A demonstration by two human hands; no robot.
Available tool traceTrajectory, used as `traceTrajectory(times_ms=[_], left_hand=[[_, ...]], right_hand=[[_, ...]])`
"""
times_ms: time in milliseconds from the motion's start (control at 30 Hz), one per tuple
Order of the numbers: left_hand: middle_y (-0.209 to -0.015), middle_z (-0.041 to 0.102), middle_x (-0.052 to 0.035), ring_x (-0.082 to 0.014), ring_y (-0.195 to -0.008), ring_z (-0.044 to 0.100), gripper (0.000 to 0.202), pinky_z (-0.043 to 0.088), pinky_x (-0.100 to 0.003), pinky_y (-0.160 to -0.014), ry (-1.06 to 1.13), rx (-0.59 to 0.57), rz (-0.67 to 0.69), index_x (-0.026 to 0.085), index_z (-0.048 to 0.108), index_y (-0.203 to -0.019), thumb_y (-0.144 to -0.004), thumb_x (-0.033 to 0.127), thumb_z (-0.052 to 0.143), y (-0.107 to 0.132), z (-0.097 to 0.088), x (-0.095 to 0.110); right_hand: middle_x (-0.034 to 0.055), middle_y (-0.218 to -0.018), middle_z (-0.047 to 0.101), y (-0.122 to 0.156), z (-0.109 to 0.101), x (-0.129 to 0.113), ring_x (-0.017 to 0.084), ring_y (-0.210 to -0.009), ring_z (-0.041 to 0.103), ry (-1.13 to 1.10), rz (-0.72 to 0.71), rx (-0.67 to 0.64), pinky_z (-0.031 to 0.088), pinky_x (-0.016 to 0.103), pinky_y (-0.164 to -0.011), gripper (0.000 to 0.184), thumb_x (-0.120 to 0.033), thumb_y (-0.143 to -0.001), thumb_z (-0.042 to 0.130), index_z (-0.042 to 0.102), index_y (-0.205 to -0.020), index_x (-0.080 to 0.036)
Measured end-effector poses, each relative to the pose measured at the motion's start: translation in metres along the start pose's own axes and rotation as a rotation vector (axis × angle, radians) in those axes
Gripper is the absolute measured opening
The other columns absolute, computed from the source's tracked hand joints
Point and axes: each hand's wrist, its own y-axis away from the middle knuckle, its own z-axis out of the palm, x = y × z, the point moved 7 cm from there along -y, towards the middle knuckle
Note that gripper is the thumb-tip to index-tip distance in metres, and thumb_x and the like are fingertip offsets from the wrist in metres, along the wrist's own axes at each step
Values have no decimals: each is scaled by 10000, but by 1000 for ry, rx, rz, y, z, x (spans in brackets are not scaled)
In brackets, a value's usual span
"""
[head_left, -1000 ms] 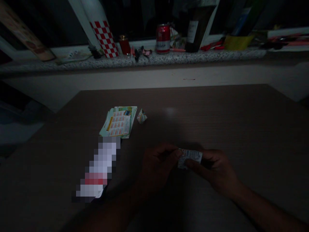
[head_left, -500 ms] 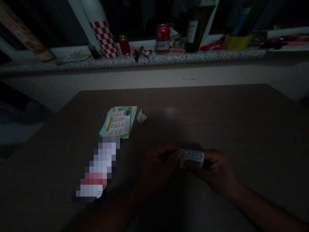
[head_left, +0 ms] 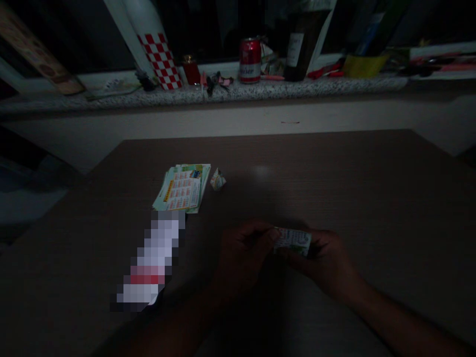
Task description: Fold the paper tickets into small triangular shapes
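Observation:
A small folded piece of printed paper (head_left: 295, 241) is held between both hands above the table. My left hand (head_left: 245, 253) pinches its left end between thumb and fingers. At its right side and lower edge, my right hand (head_left: 327, 263) grips it, the thumb along the bottom. Further off to the left lies a stack of printed cards (head_left: 182, 188) with light green edges and rows of small print. Just right of the stack sits a small folded paper shape (head_left: 218, 180), pointed at the top. The dim light hides the paper's finer folds.
A lit, pixelated phone-like object (head_left: 152, 263) lies on the brown table (head_left: 353, 173) left of my hands. On the granite sill (head_left: 208, 96) behind stand a checkered bottle (head_left: 159, 59), a red can (head_left: 250, 60), a dark bottle (head_left: 296, 54) and several small items.
The folded paper has shifted slightly left and tilted in my hands. My right hand has moved a little left with it, its thumb lower on the paper. The other things stay put.

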Motion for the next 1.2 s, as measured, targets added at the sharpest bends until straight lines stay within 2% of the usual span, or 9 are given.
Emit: traceTrajectory(times_ms=[200, 367, 600, 733, 967, 1200], left_hand=[[-685, 669, -3, -123, -649, 594, 131, 463, -196, -593, -30, 15, 14, 155, 705, -758, -799, 274, 671, 0, 0, 0], [-693, 681, 4, -121, -660, 601, 125, 466, -194, -601, -47, 47, 2, 162, 711, -755, -795, 271, 664, -1, -2, 2], [-606, 646, 12, -120, -584, 571, 125, 444, -205, -551, -42, 124, -74, 156, 678, -649, -728, 252, 678, -6, -7, 0], [-572, 614, 20, -108, -551, 536, 141, 411, -197, -521, -48, 135, -115, 154, 661, -613, -716, 250, 676, -7, -9, -4], [-591, 617, 16, -104, -571, 537, 147, 417, -194, -546, -14, 134, -83, 152, 678, -656, -763, 252, 663, -7, -10, -4], [-584, 617, 19, -101, -571, 543, 140, 417, -192, -557, 38, 123, -74, 154, 675, -645, -751, 245, 667, -7, -7, -2]], right_hand=[[-23, -568, 604, -1, -2, -3, 80, -490, 492, 35, -7, 57, 416, 185, -452, 22, -192, -651, 714, 700, -664, -179], [-7, -618, 654, -1, 1, -1, 89, -516, 528, -16, 30, 35, 452, 200, -489, 87, -246, -674, 724, 733, -738, -188], [3, -711, 714, -2, -2, -3, 111, -615, 614, -41, 2, 52, 507, 202, -578, 111, -221, -693, 718, 721, -801, -200], [8, -679, 714, -2, -6, 0, 111, -576, 622, -52, 24, 108, 493, 185, -521, 113, -218, -666, 735, 686, -763, -186], [9, -771, 741, -3, -3, -9, 122, -663, 679, -108, -17, 87, 534, 192, -599, 253, -175, -664, 739, 657, -901, -200], [-6, -695, 711, -6, -4, -11, 116, -593, 658, -47, -16, 99, 526, 193, -548, 226, -166, -635, 733, 637, -837, -196]])
